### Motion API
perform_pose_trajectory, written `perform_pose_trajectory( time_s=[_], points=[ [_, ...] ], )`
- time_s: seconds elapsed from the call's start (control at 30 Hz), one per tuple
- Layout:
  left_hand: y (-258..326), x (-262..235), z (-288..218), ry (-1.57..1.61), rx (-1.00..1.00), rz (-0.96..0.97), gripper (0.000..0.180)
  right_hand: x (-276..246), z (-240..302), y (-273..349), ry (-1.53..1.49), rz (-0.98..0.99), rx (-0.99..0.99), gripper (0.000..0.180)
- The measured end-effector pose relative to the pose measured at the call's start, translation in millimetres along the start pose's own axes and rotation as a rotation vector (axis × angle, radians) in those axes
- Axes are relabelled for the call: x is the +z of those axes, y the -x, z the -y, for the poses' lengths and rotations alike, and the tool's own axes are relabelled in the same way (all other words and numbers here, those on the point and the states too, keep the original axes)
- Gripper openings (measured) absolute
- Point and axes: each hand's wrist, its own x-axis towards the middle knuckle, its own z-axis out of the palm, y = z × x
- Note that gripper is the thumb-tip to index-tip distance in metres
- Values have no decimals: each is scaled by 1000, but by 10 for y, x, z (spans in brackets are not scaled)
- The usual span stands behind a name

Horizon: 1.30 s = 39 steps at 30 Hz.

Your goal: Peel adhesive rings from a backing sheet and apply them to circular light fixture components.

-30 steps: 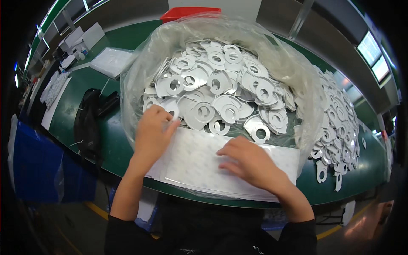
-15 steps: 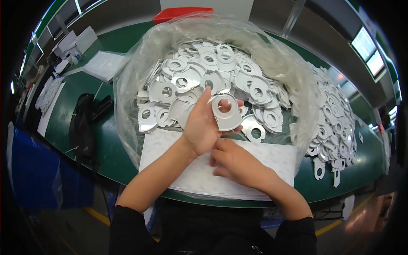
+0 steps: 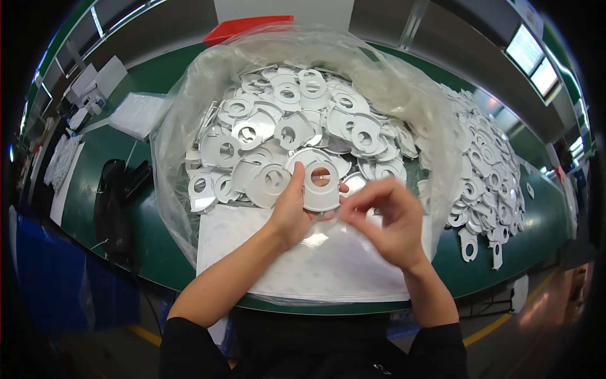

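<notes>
My left hand (image 3: 290, 215) is closed around a flat white plastic part (image 3: 320, 199) with a rounded end and a large round hole. The thumb lies along its left edge, and fingertips show at its right side. To the right of that part, my right hand (image 3: 398, 224) is raised with thumb and index finger drawn together. Motion blurs its fingertips, and I cannot make out what they pinch. Beneath both hands lies a stack of white sheets (image 3: 252, 252). Just beyond, a heap of similar white parts (image 3: 252, 136) fills an open clear plastic bag (image 3: 173, 142).
A second heap of white parts (image 3: 483, 170) covers the table's right side. On the green table (image 3: 161, 243) at left are a black object (image 3: 113, 208) and a white packet (image 3: 136, 114). A red tray (image 3: 249, 26) stands behind the bag.
My right hand has risen from beneath the left wrist and moved right. My left hand, still gripping the white part, sits slightly lower and further left in view. The whole view has shifted slightly.
</notes>
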Motion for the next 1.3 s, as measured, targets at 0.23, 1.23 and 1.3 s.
perform_pose_trajectory(
  time_s=[0.23, 1.23, 1.3],
  points=[
    [43, 24, -2, -99, -25, 120, 66, -5, -357, -126, -192, -325, 184, 18],
    [24, 23, 21, -106, -10, 113, 65, 43, -489, -96, -207, -229, 290, 16],
    [21, 13, 26, -108, -12, 114, 65, 50, -491, -96, -207, -230, 287, 16]
  ],
)
